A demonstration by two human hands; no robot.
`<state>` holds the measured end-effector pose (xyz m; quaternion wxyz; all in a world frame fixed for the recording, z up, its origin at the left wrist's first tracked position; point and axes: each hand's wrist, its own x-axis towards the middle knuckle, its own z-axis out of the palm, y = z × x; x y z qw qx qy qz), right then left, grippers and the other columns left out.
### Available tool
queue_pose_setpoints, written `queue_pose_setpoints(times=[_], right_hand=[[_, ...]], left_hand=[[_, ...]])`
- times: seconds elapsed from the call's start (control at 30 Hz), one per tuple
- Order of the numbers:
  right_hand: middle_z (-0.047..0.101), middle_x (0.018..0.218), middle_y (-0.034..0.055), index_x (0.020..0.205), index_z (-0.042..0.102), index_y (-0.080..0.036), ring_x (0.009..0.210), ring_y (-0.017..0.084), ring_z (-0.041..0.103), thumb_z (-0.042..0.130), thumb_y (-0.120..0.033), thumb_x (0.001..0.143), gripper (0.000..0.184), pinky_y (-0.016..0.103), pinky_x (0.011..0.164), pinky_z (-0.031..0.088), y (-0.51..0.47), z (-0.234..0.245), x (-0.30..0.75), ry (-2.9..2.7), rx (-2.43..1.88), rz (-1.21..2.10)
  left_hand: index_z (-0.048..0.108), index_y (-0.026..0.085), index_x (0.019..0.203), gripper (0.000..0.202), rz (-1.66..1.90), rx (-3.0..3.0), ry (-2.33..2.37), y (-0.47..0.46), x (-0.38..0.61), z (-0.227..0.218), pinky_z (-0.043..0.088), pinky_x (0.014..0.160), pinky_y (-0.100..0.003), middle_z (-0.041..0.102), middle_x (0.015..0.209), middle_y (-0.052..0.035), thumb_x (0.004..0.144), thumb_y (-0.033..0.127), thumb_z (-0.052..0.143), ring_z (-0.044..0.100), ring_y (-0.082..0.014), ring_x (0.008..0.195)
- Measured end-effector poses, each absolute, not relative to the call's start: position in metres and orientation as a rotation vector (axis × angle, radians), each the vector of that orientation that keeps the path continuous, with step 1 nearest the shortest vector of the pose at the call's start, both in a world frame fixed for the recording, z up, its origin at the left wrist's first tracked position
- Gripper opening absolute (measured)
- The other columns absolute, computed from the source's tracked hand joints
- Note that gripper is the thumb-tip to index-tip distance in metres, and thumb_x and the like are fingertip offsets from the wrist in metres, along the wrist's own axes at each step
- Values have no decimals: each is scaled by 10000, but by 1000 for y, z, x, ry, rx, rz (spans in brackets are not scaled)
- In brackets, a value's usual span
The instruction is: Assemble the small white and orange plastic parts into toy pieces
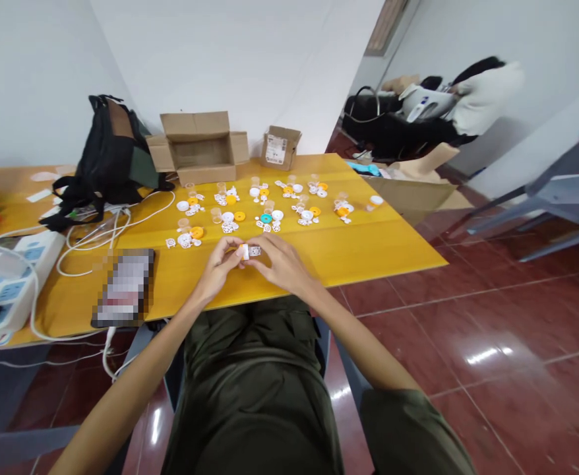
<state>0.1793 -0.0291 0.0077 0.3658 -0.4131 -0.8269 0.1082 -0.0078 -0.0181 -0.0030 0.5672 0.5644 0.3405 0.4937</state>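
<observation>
Near the table's front edge, my left hand (218,265) is closed with its thumb and fingers around a small white cap (244,252). My right hand (283,265) grips a small clear plastic cup (254,251) from the other side, with white patterned pieces visible in it. Cap and cup meet end to end, lying sideways; whether they are fastened cannot be seen. Just beyond my hands lie a teal ring (266,218), a white round cap (277,215) and several white cut-out pieces (268,228). My fingers partly hide what I hold.
Several groups of clear cups, caps and cut-outs spread over the yellow table (368,254). One capped cup (374,202) lies at right. Behind stand an open carton (205,173), a small box (280,148) and a backpack (116,155). A phone (125,287), cables and a power strip (20,290) occupy the left.
</observation>
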Motion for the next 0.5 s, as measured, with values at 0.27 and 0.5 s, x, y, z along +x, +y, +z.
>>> queue_pose_setpoints(times=[0.27, 0.5], right_hand=[[726, 1072, 102, 1189, 656, -229, 1015, 270, 671, 604, -180, 939, 260, 440, 913, 545, -30, 6, 176, -2228, -1099, 100], [758, 941, 70, 1016, 631, -242, 854, 268, 717, 666, -405, 839, 243, 436, 796, 589, -9, -7, 262, -1670, -1350, 277]], left_hand=[[609, 216, 950, 439, 1151, 1388, 850, -21, -6, -1, 583, 808, -317, 688, 937, -20, 726, 502, 855, 679, -176, 848], [617, 219, 1008, 394, 1102, 1525, 890, -16, -9, -10, 580, 845, -325, 699, 1049, -50, 775, 479, 800, 683, -175, 893]])
